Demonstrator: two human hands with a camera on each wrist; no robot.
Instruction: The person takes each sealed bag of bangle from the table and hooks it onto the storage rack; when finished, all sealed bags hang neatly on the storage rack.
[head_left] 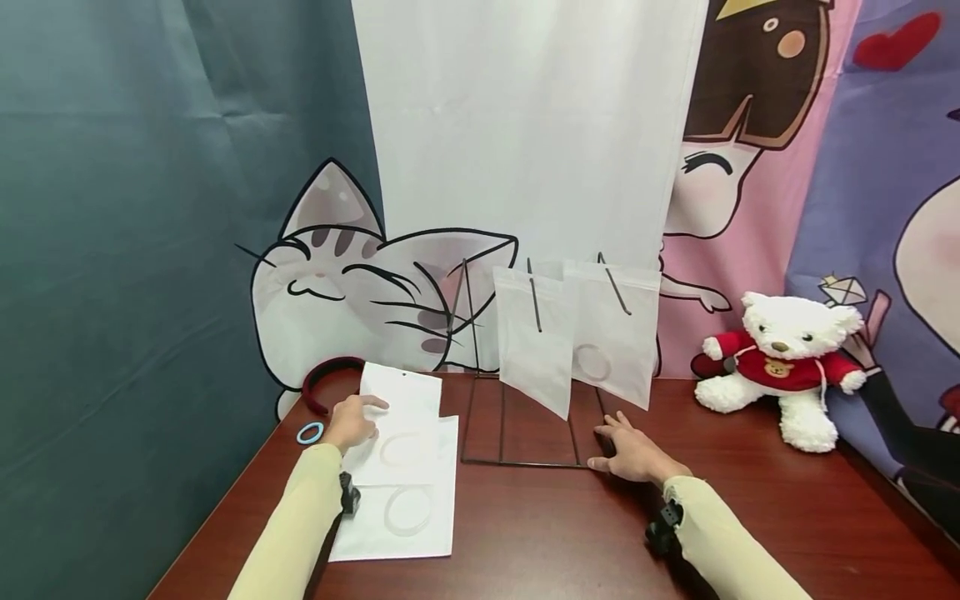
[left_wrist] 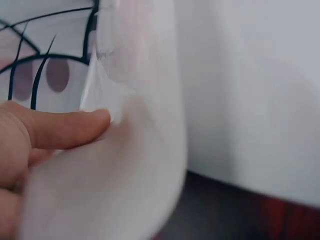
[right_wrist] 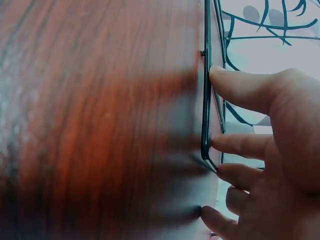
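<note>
My left hand pinches a frosted white zip bag by its left edge. The left wrist view shows the thumb pressed on the bag, with the other fingers partly hidden by it. Under the lifted bag lies another white bag; faint rings show through. Touching the front right corner of a black wire rack are the fingertips of my right hand, the fingers spread. From the rack's prongs hang two more frosted bags, a left one and a right one with a ring inside.
A dark red headband and a light blue ring lie on the left of the brown table. To the right sits a white teddy bear in a red top. Printed curtains stand behind the table.
</note>
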